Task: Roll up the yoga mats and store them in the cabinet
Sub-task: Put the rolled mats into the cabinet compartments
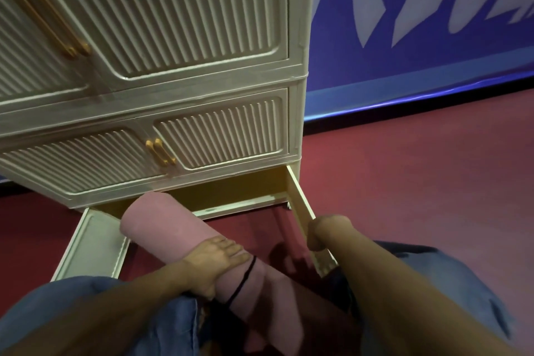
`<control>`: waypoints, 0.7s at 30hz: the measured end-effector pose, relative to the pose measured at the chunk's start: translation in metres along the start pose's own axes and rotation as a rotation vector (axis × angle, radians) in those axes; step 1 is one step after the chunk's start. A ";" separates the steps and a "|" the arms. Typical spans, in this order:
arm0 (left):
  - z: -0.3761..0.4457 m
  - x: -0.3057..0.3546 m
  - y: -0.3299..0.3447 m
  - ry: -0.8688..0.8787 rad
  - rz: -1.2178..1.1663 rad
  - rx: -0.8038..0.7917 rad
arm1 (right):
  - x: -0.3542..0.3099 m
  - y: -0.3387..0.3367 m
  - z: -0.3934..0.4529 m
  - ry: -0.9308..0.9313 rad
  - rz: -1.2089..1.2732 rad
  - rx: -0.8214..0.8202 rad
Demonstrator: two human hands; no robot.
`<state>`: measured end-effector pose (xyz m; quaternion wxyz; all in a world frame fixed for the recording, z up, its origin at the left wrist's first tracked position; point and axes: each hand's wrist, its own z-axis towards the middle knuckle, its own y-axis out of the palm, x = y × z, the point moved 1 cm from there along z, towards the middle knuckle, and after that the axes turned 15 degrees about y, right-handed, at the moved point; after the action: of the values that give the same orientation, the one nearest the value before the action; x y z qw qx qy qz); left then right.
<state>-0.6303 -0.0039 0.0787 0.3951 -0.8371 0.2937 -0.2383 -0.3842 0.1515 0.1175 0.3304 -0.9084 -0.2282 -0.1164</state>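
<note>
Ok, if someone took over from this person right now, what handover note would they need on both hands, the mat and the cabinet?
Left hand: holds the rolled pink yoga mat around its middle, beside the thin black strap that circles the roll.
Right hand: grips the edge of the cream cabinet's open bottom right door.
Bottom left door also open; the doors above are closed.
Done: mat rolled, bottom compartment opened, mat's far end at its opening.
Left: push the mat fully inside, close both doors.

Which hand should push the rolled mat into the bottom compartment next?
Left, probably. The left hand already grips the pink rolled mat, whose far end points at the open bottom compartment. The right hand is busy holding the right door open.
</note>
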 end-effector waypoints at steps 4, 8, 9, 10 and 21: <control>0.005 0.000 -0.024 0.024 0.003 0.017 | 0.002 0.007 0.000 0.013 0.030 -0.003; 0.004 -0.009 -0.041 0.064 0.025 -0.007 | 0.005 0.011 0.002 0.023 0.063 -0.016; 0.005 -0.010 -0.041 0.060 0.022 -0.012 | 0.006 0.012 0.003 0.022 0.066 -0.013; 0.006 -0.009 -0.042 0.055 0.020 -0.016 | 0.006 0.012 0.003 0.019 0.076 -0.012; 0.003 0.018 -0.043 0.132 0.061 -0.118 | 0.011 0.014 0.004 -0.126 0.103 0.103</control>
<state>-0.6026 0.0074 0.1142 0.3320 -0.8320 0.3582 -0.2632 -0.3674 0.1483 0.1109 0.3673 -0.9063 -0.2071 -0.0300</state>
